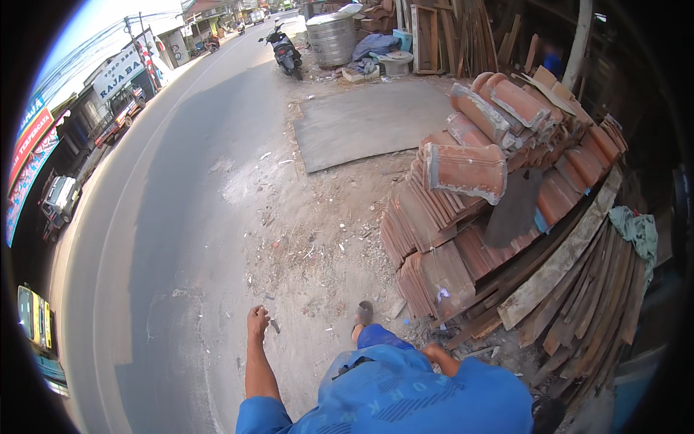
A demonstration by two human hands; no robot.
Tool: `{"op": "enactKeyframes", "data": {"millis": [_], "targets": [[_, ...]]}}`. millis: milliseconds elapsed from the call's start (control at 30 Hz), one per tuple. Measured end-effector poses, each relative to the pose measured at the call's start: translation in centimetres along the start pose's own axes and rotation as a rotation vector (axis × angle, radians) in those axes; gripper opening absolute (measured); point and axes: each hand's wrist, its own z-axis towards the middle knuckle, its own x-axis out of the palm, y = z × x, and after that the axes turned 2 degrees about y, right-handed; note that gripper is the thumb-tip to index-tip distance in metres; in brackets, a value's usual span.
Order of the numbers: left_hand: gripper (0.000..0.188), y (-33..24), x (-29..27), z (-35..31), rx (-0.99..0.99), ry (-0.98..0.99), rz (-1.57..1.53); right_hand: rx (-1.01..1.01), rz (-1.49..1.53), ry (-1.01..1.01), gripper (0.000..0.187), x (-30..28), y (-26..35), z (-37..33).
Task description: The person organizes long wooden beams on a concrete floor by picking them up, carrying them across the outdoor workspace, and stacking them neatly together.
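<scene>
Low over the dusty roadside, my left hand [257,320] hangs ahead of my body with its fingers curled. A small dark strip shows beside the fingertips; whether it is held or lies on the ground, I cannot tell. My right arm [446,362] is bent close to my blue shirt [426,394], and the fingers at its end cannot be made out. Nearest to that arm stand stacked reddish roof tiles [434,278] and scraps of wood. One foot in a dark sandal [364,312] is stepping forward.
Curved ridge tiles [466,170] top the tile stacks at right, with old planks [589,296] leaning beside them. A flat grey sheet [369,119] lies ahead. Beyond stand a parked motorbike [284,50] and a metal tank [331,40]. The asphalt road [166,210] runs along the left, with parked vehicles beyond.
</scene>
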Motion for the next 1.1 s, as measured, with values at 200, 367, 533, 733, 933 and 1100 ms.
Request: {"op": "enactKeyframes", "data": {"millis": [200,367,533,733,933,1100], "targets": [[0.038,-4.0,3.5,14.4,-0.078,0.09,0.049,-0.47,-0.27,-0.064,0.038,-6.8,20.0,8.8],[0.04,0.6,9.4,15.9,-0.533,0.34,0.297,-0.73,-0.717,-0.408,0.025,-20.9,37.6,19.6],[0.037,-1.6,8.5,21.3,-0.815,0.365,0.45,-0.72,0.09,-0.294,0.029,-29.1,61.4,16.7],[0.033,-10.0,13.1,41.2,-0.79,0.426,0.55,-0.668,1.429,0.658,0.038,-36.7,73.3,19.7],[0.028,-26.5,17.3,69.2,-0.289,0.389,0.476,-0.432,1.818,0.607,0.039,-37.9,74.2,23.1],[0.037,-49.5,33.1,88.7,0.076,0.448,0.401,-0.425,2.072,0.488,0.045,-45.2,76.4,25.6]]}}
